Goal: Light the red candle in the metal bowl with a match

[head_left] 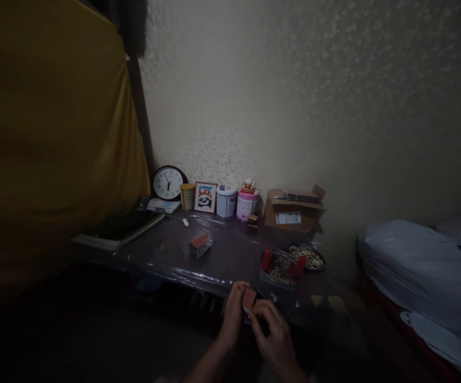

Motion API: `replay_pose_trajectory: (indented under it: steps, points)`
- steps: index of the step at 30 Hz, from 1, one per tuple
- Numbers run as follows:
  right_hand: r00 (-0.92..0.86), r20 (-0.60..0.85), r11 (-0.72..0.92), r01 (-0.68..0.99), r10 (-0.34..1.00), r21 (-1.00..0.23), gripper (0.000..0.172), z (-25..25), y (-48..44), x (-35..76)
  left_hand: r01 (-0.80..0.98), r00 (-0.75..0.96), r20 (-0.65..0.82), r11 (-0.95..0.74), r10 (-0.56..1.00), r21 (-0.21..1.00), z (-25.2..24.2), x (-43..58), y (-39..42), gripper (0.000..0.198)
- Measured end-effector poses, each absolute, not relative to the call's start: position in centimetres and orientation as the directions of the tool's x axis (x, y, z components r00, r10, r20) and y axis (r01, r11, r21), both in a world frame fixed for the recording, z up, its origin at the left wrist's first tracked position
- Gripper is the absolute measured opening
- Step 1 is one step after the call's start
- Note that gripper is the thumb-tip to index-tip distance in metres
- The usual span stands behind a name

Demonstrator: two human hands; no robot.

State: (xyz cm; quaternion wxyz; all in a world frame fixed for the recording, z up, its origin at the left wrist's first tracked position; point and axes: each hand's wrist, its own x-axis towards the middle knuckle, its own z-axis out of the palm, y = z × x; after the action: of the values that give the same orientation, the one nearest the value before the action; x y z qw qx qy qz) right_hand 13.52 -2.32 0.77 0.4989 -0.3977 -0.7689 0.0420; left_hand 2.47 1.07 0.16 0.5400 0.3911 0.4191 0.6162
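A small reddish-brown matchbox (249, 299) is held between both hands, just off the table's front edge. My left hand (235, 308) has its fingers closed round the box's left side. From the lower right, my right hand (273, 334) pinches the box's near edge with thumb and finger. The dim light hides what lies inside the box. Beyond the hands stands a round dish (280, 267) of small dark bits with red pieces at its rim. Behind it, another dish (307, 256) contains many pale thin sticks.
A plastic-wrapped pack of boxes (200, 245) lies mid-table (230, 255). Along the wall stand a clock (168, 183), a yellow cup (187, 196), a framed picture (205, 197), a white tin (226, 201), a pink tin (247, 206) and an open carton (294, 213). Books (121, 229) lie left.
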Motion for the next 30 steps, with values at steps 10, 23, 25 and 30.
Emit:
replay_pose_trajectory:
  steps: [10,23,25,30]
  points:
    - [-0.053,0.759,0.66,0.535,0.649,-0.527,0.011,1.6,-1.5,15.6,-0.384,0.063,0.026,0.0,0.998,0.923,2.3,2.1,0.0,0.03]
    - [-0.048,0.739,0.646,0.527,0.672,-0.552,0.015,2.3,-1.9,16.4,-0.387,0.181,0.077,-0.001,0.98,0.922,1.1,1.7,0.2,0.048]
    - [-0.048,0.739,0.645,0.528,0.672,-0.553,0.015,2.2,-1.9,16.4,-0.399,0.172,0.067,0.007,0.983,0.917,1.5,1.8,0.1,0.047]
    - [-0.073,0.723,0.641,0.53,0.687,-0.556,0.014,1.7,-1.7,16.7,-0.412,0.146,0.075,-0.008,0.986,0.911,1.6,1.9,0.0,0.044]
